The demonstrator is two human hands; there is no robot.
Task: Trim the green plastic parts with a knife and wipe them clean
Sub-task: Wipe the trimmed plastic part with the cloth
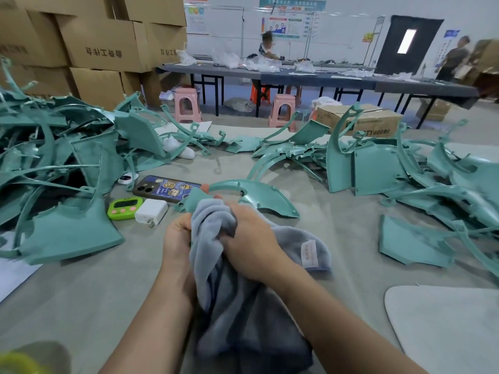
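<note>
- Gripping a grey-blue cloth with both hands, we hold it bunched above the worktop, near its middle.
- Our left hand curls round the cloth's left side, and our right hand clenches a fold of it from the right. The two hands are close together.
- The cloth wraps the near end of a curved green part. The rest of this part arcs away to the right, past the hands, and seems to rest low over the worktop.
- The loose end of the cloth hangs down between our forearms, and a small label shows on its right corner.
- A tangled pile of green parts fills the left side of the worktop, with a flat panel at its near edge.
- A second pile spreads across the right side, with another flat piece lying in front of it.
- Just left of the hands lie a phone, a green timer and a white charger. The charger sits right beside the timer.
- A pale rounded board lies at the near right.
- Stacked cardboard boxes stand behind the left pile.
- Pink stools stand by a long dark table farther back, where a person is seated.
</note>
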